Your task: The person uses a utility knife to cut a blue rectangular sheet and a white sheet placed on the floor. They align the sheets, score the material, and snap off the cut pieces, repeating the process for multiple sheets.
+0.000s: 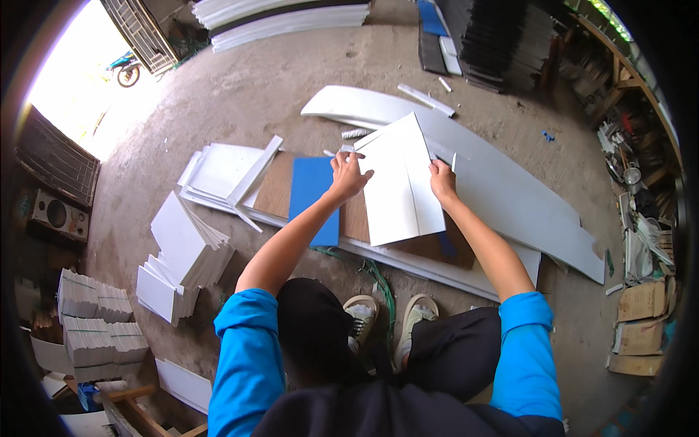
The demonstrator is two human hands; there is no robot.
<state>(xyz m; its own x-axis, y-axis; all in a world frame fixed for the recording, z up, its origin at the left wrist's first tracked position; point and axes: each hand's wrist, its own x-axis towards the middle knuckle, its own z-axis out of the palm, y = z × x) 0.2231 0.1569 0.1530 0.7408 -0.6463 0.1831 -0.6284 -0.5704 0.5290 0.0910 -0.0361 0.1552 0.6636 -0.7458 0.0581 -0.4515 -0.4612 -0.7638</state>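
Observation:
A white board [397,193], thin and flat, is tilted up between my two hands. A fine line runs down it, marking off a narrower part on its right side. My left hand [349,176] grips the left edge, its thumb lying over the face and its fingers curled at the edge. On the right edge, my right hand [443,182] is closed with the thumb up. A slim, pale upright piece [455,162] shows beside that hand; I cannot tell whether it is held. Below lie a blue board [313,197] and a brown board [273,186].
A long white panel [502,197] stretches behind to the right. White offcuts [226,171] lie at the left, near stacked white boards [178,240] and bundles [95,320]. Green cord [382,280] runs by my shoes. Cardboard boxes [641,320] stand at the far right.

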